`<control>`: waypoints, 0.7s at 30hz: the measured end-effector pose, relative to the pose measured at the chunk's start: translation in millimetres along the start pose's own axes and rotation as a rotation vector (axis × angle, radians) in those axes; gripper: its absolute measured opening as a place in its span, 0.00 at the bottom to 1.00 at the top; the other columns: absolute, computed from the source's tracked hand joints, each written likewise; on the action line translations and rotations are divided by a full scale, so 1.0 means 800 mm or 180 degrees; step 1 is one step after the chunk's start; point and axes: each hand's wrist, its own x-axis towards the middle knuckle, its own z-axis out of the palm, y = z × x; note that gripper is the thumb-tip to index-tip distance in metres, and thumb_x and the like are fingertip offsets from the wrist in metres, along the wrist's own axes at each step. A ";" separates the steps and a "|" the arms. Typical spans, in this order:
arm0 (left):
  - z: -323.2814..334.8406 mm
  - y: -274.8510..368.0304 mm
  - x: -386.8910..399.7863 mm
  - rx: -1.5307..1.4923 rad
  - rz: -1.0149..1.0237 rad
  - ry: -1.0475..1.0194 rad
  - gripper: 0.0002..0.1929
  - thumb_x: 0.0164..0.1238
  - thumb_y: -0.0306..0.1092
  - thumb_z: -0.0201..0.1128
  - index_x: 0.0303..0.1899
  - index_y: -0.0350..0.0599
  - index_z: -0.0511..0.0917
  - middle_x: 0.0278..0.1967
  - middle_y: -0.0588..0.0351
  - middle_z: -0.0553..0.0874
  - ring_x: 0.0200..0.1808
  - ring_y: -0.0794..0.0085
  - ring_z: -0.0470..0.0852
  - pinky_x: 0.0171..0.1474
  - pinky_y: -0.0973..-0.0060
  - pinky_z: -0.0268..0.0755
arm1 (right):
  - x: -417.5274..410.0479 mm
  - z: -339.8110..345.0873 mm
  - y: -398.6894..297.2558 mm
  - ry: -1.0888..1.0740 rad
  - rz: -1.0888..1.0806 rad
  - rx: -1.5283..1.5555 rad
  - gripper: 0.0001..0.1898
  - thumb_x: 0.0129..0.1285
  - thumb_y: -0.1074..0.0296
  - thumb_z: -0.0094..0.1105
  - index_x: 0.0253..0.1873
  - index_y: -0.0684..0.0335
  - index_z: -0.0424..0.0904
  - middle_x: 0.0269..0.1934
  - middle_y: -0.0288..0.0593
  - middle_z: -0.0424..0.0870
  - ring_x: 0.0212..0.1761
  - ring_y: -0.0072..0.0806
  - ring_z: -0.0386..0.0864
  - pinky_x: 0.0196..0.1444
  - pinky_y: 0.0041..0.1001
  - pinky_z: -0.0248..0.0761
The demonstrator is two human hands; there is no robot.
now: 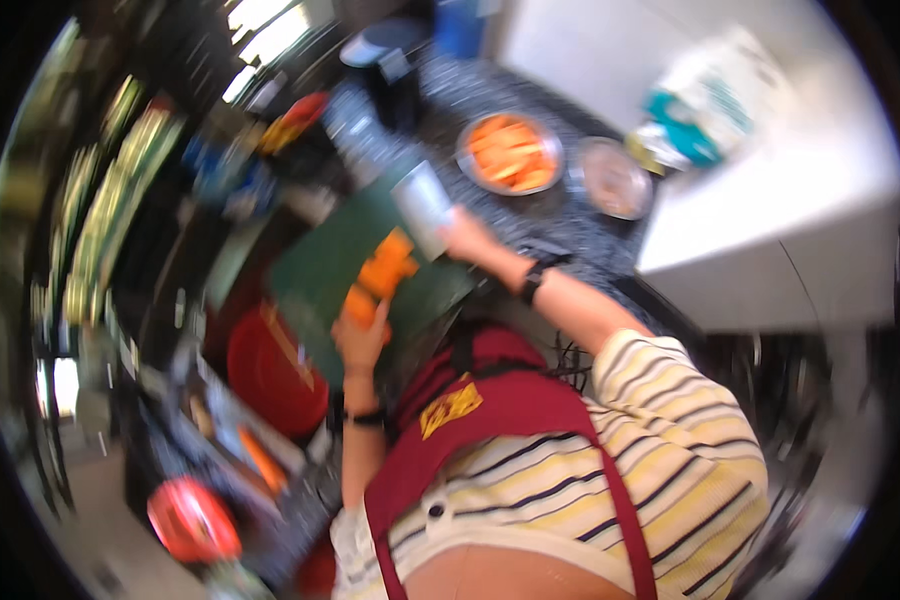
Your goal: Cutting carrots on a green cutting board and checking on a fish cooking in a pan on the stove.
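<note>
A green cutting board [322,262] lies before me with a row of orange vegetable pieces [382,266] on it. At the near end of that row, my left hand [361,337] holds the last piece against the board. My right hand [469,236] grips a wide-bladed cleaver [422,202], its blade just to the right of the cut pieces. Beyond the board stands a metal bowl [511,155] full of orange pieces. The picture is blurred, so the cleaver's edge is hard to make out.
Right of the bowl is a round container [613,180] on the speckled counter [525,217]. A white and teal bag [709,112] rests on a white surface. A red basin [274,375] is left of the board, a pink-red object [193,519] lower left. A dark cylindrical container [390,82] stands at the back.
</note>
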 end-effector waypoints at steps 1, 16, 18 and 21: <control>0.002 -0.017 0.002 0.0088 0.0136 0.0084 0.29 0.55 0.52 0.67 0.51 0.38 0.75 0.45 0.42 0.82 0.48 0.48 0.80 0.53 0.59 0.69 | 0.004 0.009 0.005 -0.0123 -0.0002 -0.0031 0.21 0.59 0.57 0.57 0.49 0.68 0.69 0.43 0.65 0.77 0.47 0.56 0.76 0.44 0.45 0.71; 0.005 -0.029 0.042 0.1238 -0.0366 -0.0676 0.55 0.47 0.73 0.59 0.62 0.27 0.60 0.54 0.24 0.69 0.57 0.37 0.69 0.60 0.55 0.63 | -0.323 -0.211 0.110 0.0970 0.0456 0.0417 0.17 0.63 0.60 0.56 0.55 0.57 0.73 0.41 0.46 0.83 0.44 0.34 0.82 0.48 0.31 0.73; 0.011 -0.029 0.048 0.1231 -0.0437 -0.0674 0.56 0.46 0.75 0.58 0.62 0.26 0.60 0.53 0.24 0.70 0.56 0.38 0.70 0.59 0.55 0.64 | -0.386 -0.231 0.144 0.1471 0.0717 0.0475 0.17 0.61 0.61 0.58 0.53 0.59 0.75 0.39 0.47 0.84 0.42 0.38 0.82 0.46 0.32 0.73; 0.013 -0.008 0.041 0.1476 -0.0685 -0.0597 0.56 0.48 0.75 0.55 0.64 0.26 0.55 0.58 0.27 0.64 0.60 0.34 0.63 0.60 0.46 0.60 | -0.482 -0.262 0.184 0.1970 0.1114 0.0533 0.17 0.62 0.61 0.58 0.54 0.58 0.74 0.39 0.46 0.84 0.42 0.38 0.82 0.46 0.31 0.73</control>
